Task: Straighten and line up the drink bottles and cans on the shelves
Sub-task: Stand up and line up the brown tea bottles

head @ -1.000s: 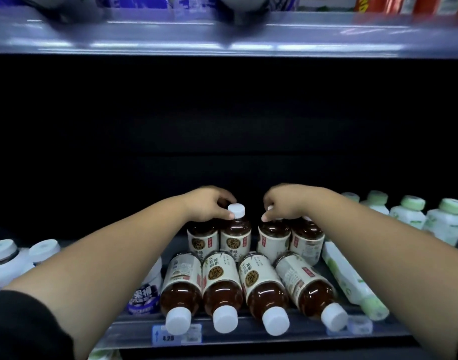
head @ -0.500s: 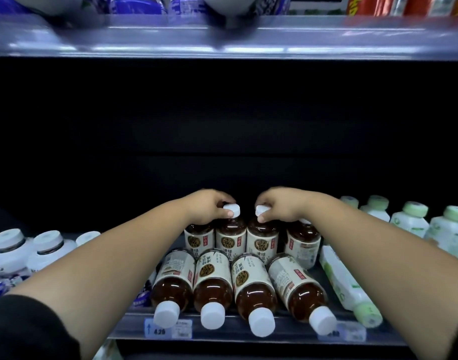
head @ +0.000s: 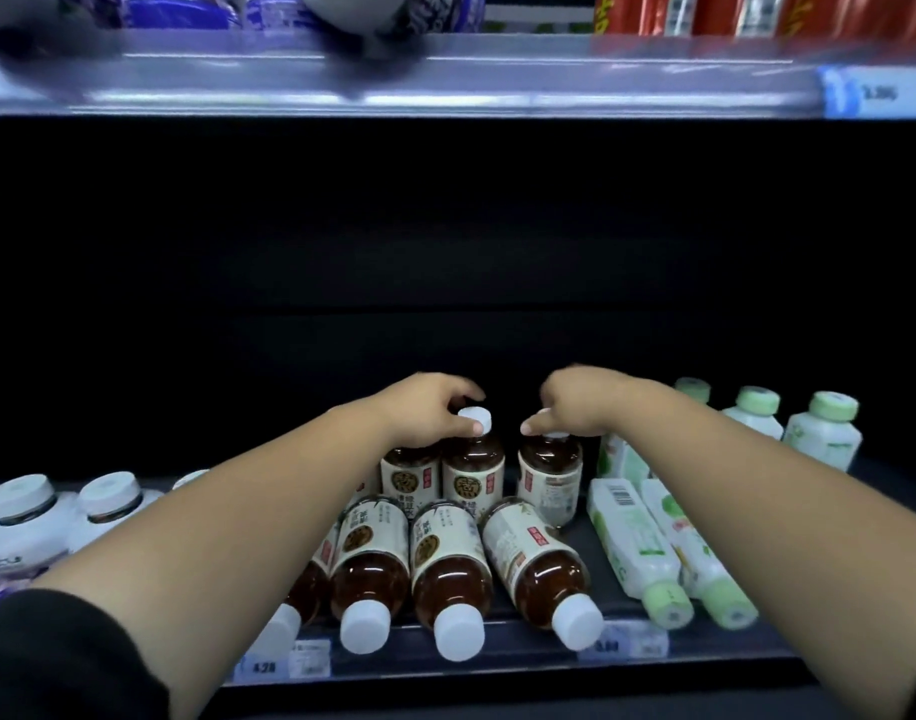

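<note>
On the lower shelf (head: pixel 523 667), pinching the white cap (head: pixel 475 419) of the upright tea bottle (head: pixel 472 462) with the left hand (head: pixel 429 407), curling the right hand (head: pixel 580 405) round the neighbouring bottle (head: pixel 550 472) top (full, likely heavy, slick; caps gripping best).

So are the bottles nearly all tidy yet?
Not yet. The green-capped bottles at the back right already stand upright. Right now the left hand grips the middle tea bottle by its cap, and the right hand holds the right tea bottle. To do: the fallen tea bottles and two fallen green bottles in front.
</note>
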Available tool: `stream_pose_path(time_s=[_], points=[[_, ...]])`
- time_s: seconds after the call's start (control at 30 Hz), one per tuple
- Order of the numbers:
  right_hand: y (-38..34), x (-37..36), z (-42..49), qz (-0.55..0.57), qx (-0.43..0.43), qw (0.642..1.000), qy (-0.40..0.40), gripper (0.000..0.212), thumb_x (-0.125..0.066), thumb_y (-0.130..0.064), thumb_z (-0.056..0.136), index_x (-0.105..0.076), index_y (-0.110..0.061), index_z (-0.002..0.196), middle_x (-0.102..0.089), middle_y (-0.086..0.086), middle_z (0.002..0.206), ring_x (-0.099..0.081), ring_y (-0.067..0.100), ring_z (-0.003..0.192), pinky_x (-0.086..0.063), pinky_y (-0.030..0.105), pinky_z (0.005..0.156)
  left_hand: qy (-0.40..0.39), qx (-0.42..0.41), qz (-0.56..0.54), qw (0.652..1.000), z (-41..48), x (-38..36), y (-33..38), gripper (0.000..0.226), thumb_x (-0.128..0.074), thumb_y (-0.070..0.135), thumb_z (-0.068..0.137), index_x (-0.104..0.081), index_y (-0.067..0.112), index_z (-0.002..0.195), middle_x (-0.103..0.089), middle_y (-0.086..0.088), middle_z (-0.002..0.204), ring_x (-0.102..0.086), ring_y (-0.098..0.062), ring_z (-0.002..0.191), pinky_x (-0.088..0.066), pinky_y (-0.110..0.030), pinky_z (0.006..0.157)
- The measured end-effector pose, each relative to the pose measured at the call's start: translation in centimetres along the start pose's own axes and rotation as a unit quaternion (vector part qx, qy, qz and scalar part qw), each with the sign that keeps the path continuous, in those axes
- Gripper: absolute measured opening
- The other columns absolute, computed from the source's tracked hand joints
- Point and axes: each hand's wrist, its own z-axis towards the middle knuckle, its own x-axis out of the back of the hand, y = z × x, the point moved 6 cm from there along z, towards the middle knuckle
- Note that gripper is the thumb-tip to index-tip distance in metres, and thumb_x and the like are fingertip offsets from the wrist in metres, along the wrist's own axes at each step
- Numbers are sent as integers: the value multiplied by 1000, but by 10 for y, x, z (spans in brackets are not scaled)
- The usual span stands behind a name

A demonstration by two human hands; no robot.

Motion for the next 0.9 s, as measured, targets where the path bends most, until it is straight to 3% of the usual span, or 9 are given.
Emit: stream_pose_path(time_s=[0.07, 0.17, 0.27, 0.43, 0.63, 0.77, 0.9], points=[[1, -3, 0, 89, 32, 995, 16, 34, -70, -56, 83, -66, -24, 92, -65, -9, 89, -63, 16, 88, -48, 31, 71, -6, -6, 9, 1000, 2, -4, 6, 47, -69, 44, 88, -58, 32, 133, -62, 11, 128, -57, -9, 116, -47, -30, 100], [6, -9, -1, 177, 45, 983, 20, 44, -76, -47, 82, -65, -22, 118, -64, -10, 109, -62, 15, 102, -51, 32, 86, -7, -1, 10, 1000, 3, -6, 6, 41, -67, 42, 90, -61, 34, 129, -64, 12, 123, -59, -9, 112, -48, -31, 98], [6, -14, 2, 198, 62, 978, 19, 39, -74, -39, 87, -66, -21, 120, -68, -3, 112, -64, 15, 99, -54, 36, 90, -4, 6, 9, 1000, 1, -5, 3, 39, -67, 44, 89, -61, 37, 128, -65, 12, 122, -59, -9, 111, -48, -34, 99], [5, -22, 4, 272, 92, 958, 12, 37, -68, -24, 93, -62, -27, 129, -62, -7, 124, -58, 14, 115, -46, 35, 102, 5, 4, 19, 1000, -3, -7, 4, 40, -64, 47, 91, -59, 38, 129, -64, 12, 125, -58, -9, 114, -48, -36, 101], [5, -27, 3, 290, 85, 953, 0, 44, -66, -27, 94, -56, -28, 137, -57, -5, 134, -54, 14, 121, -44, 34, 104, 47, 5, 30, 998, -14, -6, 2, 53, -64, 55, 87, -51, 38, 136, -57, 9, 135, -54, -13, 122, -45, -40, 104], [0, -26, -8, 293, 59, 949, 95, 65, -74, -43, 84, -50, -28, 142, -52, -4, 143, -51, 15, 128, -44, 31, 103, 89, -2, 9, 996, -39, 10, 2, 53, -69, 47, 87, -53, 35, 136, -56, 6, 131, -56, -10, 106, -49, -31, 94], [-35, -25, -43, 303, 86, 926, 206, 54, -72, -39, 86, -55, -28, 136, -51, -9, 137, -49, 12, 126, -42, 30, 104, 144, -6, -30, 989, -84, 19, -1, 51, -70, 41, 87, -53, 34, 135, -54, 10, 131, -52, -5, 115, -44, -25, 94]])
